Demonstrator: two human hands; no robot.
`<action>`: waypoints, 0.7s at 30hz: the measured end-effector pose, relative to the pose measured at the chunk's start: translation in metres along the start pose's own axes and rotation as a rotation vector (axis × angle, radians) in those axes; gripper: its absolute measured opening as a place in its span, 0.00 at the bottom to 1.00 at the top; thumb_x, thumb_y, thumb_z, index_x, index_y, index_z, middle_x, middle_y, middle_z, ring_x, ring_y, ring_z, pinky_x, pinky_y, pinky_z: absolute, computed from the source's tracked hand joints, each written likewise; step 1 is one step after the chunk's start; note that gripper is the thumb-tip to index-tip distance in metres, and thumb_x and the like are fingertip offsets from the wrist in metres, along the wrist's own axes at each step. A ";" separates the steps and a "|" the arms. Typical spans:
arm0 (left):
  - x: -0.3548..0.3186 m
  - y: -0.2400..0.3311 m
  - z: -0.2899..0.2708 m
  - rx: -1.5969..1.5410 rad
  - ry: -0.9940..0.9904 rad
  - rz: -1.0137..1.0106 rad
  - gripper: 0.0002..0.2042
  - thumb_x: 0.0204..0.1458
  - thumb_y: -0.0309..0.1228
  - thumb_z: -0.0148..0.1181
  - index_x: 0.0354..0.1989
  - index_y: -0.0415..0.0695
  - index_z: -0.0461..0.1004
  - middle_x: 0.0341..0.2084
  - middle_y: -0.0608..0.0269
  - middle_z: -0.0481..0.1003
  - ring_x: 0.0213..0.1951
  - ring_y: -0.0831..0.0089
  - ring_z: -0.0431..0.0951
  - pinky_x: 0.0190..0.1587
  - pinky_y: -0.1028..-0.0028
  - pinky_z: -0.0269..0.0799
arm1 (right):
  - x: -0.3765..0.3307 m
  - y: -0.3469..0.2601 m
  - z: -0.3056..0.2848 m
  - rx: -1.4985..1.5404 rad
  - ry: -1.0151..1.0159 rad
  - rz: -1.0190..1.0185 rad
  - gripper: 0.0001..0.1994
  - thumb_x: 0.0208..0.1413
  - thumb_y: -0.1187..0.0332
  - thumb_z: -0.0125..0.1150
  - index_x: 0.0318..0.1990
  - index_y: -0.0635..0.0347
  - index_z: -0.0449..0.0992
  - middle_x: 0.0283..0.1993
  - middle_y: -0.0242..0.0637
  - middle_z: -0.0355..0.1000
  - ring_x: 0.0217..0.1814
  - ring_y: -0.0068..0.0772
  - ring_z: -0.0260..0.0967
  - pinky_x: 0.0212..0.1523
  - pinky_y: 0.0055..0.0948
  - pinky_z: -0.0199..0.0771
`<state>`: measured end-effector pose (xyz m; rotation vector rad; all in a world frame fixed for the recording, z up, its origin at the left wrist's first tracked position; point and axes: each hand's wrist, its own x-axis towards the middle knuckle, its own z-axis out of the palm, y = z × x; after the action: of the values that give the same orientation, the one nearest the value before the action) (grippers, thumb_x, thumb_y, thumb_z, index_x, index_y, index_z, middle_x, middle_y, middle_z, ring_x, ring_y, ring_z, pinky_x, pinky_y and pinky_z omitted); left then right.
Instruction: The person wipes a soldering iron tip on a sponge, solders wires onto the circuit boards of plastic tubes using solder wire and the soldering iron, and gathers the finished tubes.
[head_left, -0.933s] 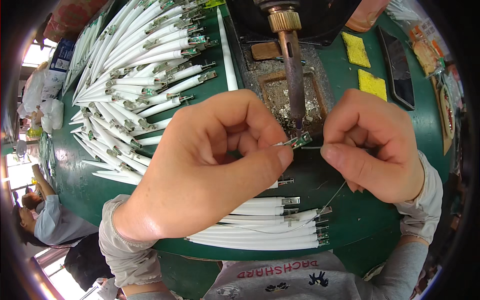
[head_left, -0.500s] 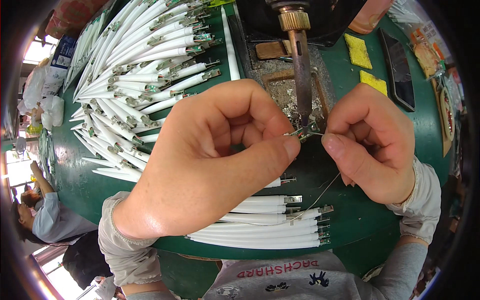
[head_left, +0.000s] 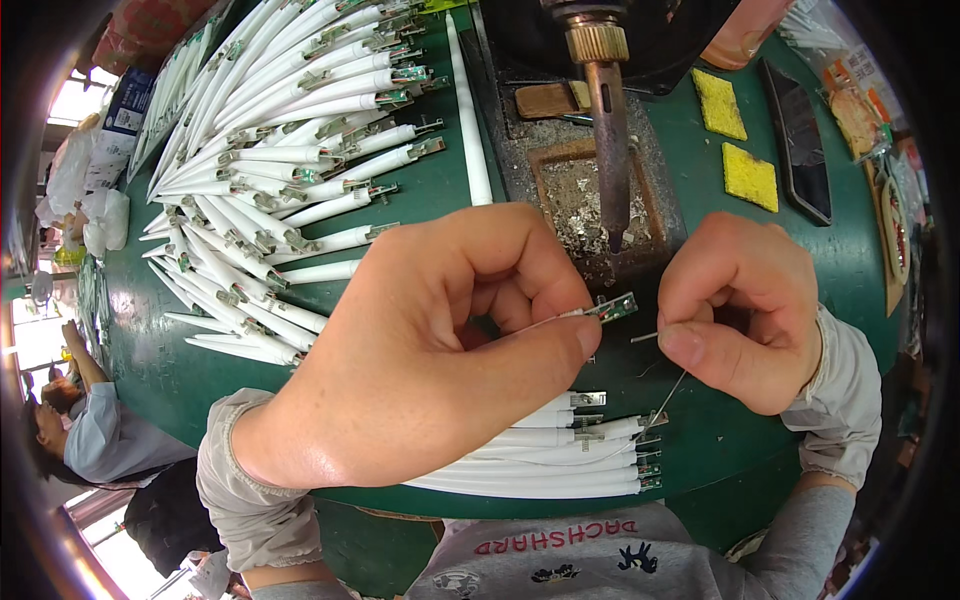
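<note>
Head view: left hand (head_left: 430, 350) has thumb and index closed in a pinch, gripping a small green circuit board (head_left: 618, 306) at its white end; whatever sits behind is hidden by the fist. Board is held above the green workbench (head_left: 730, 440), just below the soldering iron (head_left: 610, 150), apart from its tip. Right hand (head_left: 740, 310): thumb and index closed on thin silvery solder wire (head_left: 645, 338), other fingers curled, wire end near the board, not touching.

Risks, judging from this: tip is presumably hot and close to the left fingertips; lifting too far or off-line could burn them. Only a short wire stub sticks out past the right thumb, so feeding it would bring those fingers near heat too. Narrow pinch; if the board twists, solder could land wrong and bridge contacts. Wire tail hangs over the row of white tapered sticks (head_left: 540, 485); a tug could snag or shift them.
</note>
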<state>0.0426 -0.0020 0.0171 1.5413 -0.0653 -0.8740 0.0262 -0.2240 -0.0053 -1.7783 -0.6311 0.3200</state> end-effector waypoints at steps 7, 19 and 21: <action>-0.002 -0.006 -0.002 0.059 -0.044 0.021 0.06 0.44 0.18 0.57 0.30 0.36 0.69 0.29 0.66 0.68 0.30 0.84 0.67 0.33 0.83 0.62 | 0.005 0.007 -0.009 0.166 -0.151 0.068 0.06 0.44 0.74 0.61 0.25 0.63 0.70 0.19 0.29 0.66 0.16 0.16 0.61 0.17 0.16 0.56; -0.003 -0.041 0.013 1.047 -0.020 0.807 0.08 0.34 0.21 0.60 0.26 0.40 0.70 0.26 0.57 0.67 0.26 0.60 0.66 0.28 0.71 0.64 | 0.002 0.014 -0.011 0.612 -0.220 0.111 0.03 0.49 0.78 0.57 0.29 0.64 0.68 0.19 0.22 0.57 0.19 0.11 0.47 0.20 0.17 0.45; -0.005 -0.041 0.013 1.081 -0.033 0.787 0.10 0.32 0.22 0.61 0.26 0.40 0.70 0.26 0.58 0.67 0.26 0.62 0.66 0.29 0.69 0.64 | 0.003 0.015 -0.012 0.619 -0.243 0.156 0.03 0.49 0.78 0.57 0.29 0.64 0.68 0.19 0.23 0.57 0.19 0.11 0.48 0.20 0.17 0.45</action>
<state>0.0138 -0.0023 -0.0153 2.2031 -1.2474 -0.1731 0.0381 -0.2346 -0.0154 -1.1998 -0.4914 0.7601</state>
